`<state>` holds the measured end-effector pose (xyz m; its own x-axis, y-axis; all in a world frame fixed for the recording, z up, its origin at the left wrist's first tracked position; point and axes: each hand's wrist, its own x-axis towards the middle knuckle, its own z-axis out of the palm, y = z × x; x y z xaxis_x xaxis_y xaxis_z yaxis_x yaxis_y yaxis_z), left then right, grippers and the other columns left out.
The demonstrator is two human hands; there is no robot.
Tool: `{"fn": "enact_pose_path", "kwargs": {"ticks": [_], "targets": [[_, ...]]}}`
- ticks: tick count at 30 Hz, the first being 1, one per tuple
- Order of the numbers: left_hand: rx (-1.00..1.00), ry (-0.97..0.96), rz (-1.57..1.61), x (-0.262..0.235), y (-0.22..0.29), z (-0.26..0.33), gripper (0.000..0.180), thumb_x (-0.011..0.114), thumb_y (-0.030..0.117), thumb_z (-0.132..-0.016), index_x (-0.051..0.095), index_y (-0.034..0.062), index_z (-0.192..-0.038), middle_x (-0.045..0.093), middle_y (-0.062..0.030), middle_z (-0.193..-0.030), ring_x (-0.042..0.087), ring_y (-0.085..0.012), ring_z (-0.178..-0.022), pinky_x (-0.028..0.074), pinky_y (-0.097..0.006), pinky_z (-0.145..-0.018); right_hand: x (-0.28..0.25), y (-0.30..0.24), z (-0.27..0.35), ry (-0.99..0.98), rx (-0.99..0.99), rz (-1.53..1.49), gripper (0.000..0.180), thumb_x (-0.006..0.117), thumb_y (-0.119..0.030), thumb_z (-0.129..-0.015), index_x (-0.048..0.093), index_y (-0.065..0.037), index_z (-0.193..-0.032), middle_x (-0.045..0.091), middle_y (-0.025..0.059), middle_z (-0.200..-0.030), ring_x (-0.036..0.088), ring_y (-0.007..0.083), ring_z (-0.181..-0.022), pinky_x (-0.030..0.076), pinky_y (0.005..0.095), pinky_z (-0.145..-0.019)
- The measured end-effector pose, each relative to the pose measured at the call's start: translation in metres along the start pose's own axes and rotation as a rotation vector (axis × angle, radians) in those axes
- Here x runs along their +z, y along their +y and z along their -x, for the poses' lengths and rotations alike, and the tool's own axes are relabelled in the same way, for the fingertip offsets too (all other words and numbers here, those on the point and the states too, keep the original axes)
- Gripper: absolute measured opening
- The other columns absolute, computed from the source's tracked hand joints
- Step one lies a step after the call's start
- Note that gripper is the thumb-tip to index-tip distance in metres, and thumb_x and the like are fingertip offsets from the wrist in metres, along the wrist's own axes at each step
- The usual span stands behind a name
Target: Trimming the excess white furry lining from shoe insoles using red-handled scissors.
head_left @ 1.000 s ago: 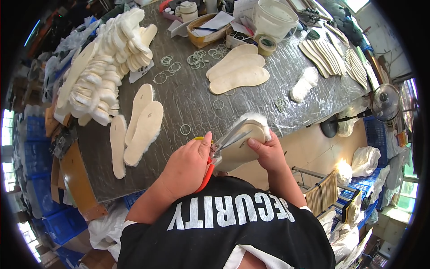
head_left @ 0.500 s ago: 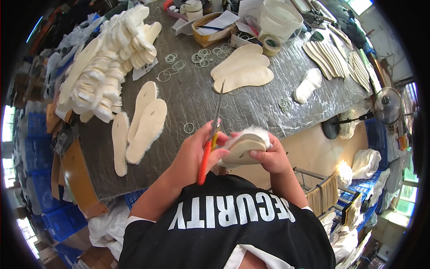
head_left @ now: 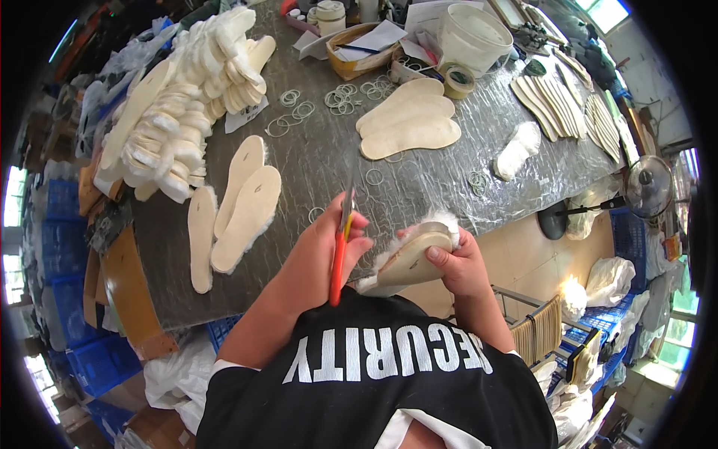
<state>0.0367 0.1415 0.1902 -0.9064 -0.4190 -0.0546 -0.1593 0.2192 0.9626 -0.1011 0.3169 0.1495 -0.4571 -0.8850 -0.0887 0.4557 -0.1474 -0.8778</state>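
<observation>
My left hand point(head_left: 327, 251) is closed around scissors point(head_left: 339, 262) with orange handles, their blades pointing away from me over the table edge. A small stack of insoles point(head_left: 413, 259), pale on the flat side with white fluffy pile along the edges, is gripped in my right hand point(head_left: 462, 263), thumb on top and fingers mostly hidden underneath. The stack is tilted, and a gap separates it from my left hand. Beyond my hands, three flat insoles point(head_left: 410, 120) overlap on the dark table point(head_left: 314, 157). To the left lie three fleece-edged insoles point(head_left: 247, 218).
A tall heap of fluffy insoles point(head_left: 168, 135) covers the far left. Rubber bands point(head_left: 342, 99) lie scattered mid-table. At the back are a paper-filled basket point(head_left: 364, 63), a white bucket point(head_left: 473, 37) and a tape roll point(head_left: 458, 79). A fan point(head_left: 648, 187) stands right.
My left fingers have drawn away from the insoles, and the scissors have swung slightly left. The stack in my right hand has turned to a steeper slant.
</observation>
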Motion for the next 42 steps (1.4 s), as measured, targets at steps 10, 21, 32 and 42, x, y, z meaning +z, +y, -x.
{"fn": "enact_pose_path", "kwargs": {"ticks": [10,21,32,42], "targets": [[0.230,-0.292,-0.654,-0.014,-0.003,0.026,0.054,0.062,0.010,-0.077,0.040,-0.0091,-0.122,0.057,-0.0175,-0.088,0.057,-0.0318,-0.079,0.046,-0.038,-0.071,-0.006,0.003,0.004,0.088,-0.113,0.079,0.024,0.060,-0.003,-0.083,0.056,-0.002,-0.107,0.063,0.0045,-0.100,0.058,0.0112,-0.091,0.046,0.0270,-0.081],[0.269,-0.265,-0.757,-0.006,-0.001,0.020,0.055,0.058,0.012,-0.081,0.036,-0.0086,-0.126,0.055,-0.0153,-0.090,0.056,-0.0305,-0.081,0.045,-0.038,-0.072,-0.003,0.006,0.001,0.110,-0.090,0.097,0.027,0.060,-0.001,-0.083,0.056,-0.002,-0.110,0.063,0.0046,-0.100,0.058,0.0108,-0.092,0.046,0.0266,-0.081],[0.212,-0.380,-0.695,-0.001,-0.003,0.015,0.052,0.059,0.012,-0.082,0.037,-0.0092,-0.124,0.058,-0.0150,-0.086,0.058,-0.0296,-0.080,0.047,-0.037,-0.069,-0.008,0.004,0.003,0.104,-0.088,0.146,0.026,0.060,-0.001,-0.083,0.056,-0.002,-0.109,0.062,0.0024,-0.099,0.056,0.0091,-0.091,0.045,0.0248,-0.081],[0.188,-0.459,-0.596,0.000,-0.009,0.013,0.052,0.057,0.015,-0.084,0.036,-0.0099,-0.124,0.057,-0.0178,-0.085,0.058,-0.0331,-0.080,0.046,-0.037,-0.070,-0.011,-0.001,0.004,0.071,-0.053,0.176,0.024,0.058,0.001,-0.083,0.057,-0.002,-0.107,0.061,0.0025,-0.098,0.055,0.0090,-0.092,0.045,0.0247,-0.080]]}}
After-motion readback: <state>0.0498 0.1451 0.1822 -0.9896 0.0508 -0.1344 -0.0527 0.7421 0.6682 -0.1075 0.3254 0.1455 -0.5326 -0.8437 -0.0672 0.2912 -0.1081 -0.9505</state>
